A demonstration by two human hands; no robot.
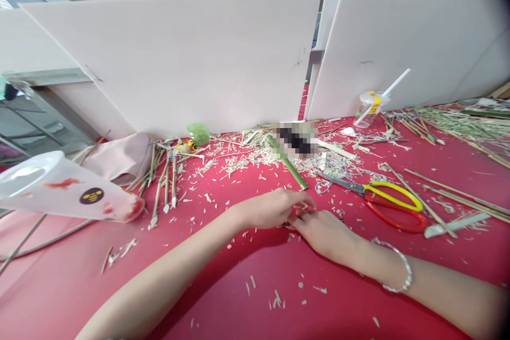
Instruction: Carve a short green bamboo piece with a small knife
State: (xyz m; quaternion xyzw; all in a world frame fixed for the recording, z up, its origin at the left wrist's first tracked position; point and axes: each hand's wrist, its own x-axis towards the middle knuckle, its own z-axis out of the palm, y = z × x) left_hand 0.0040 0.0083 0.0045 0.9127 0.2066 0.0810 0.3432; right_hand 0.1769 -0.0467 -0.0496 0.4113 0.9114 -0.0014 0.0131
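Just below the lower end of a green bamboo strip (pixel 287 162), the fingertips (pixel 306 207) of the left hand (pixel 271 208) and the right hand (pixel 324 234) meet. Fingers on both hands are curled inward and nearly closed, with a small red-and-dark item (pixel 297 211) showing between them. Its identity, and whether either hand has firm hold of it, cannot be determined. The strip lies on the red tabletop (pixel 255 297), slanted, with its lower end just beyond the left hand's fingers and not touching them.

A silver bracelet (pixel 398 265) encircles the right wrist, on the near side of the strip. To the right of the strip lie scissors with yellow and red handles (pixel 392 204), their blades pointing toward it. Pale bamboo shavings (pixel 330 167) are heaped around the strip's upper end and scattered across the tabletop. To the left of the strip, a group of sharpened bamboo sticks (pixel 165 183) lies beside a pink cloth (pixel 119 159). A translucent plastic cup with a white straw (pixel 370 109) stands beyond the strip to the right, before a white partition board (pixel 402 48).
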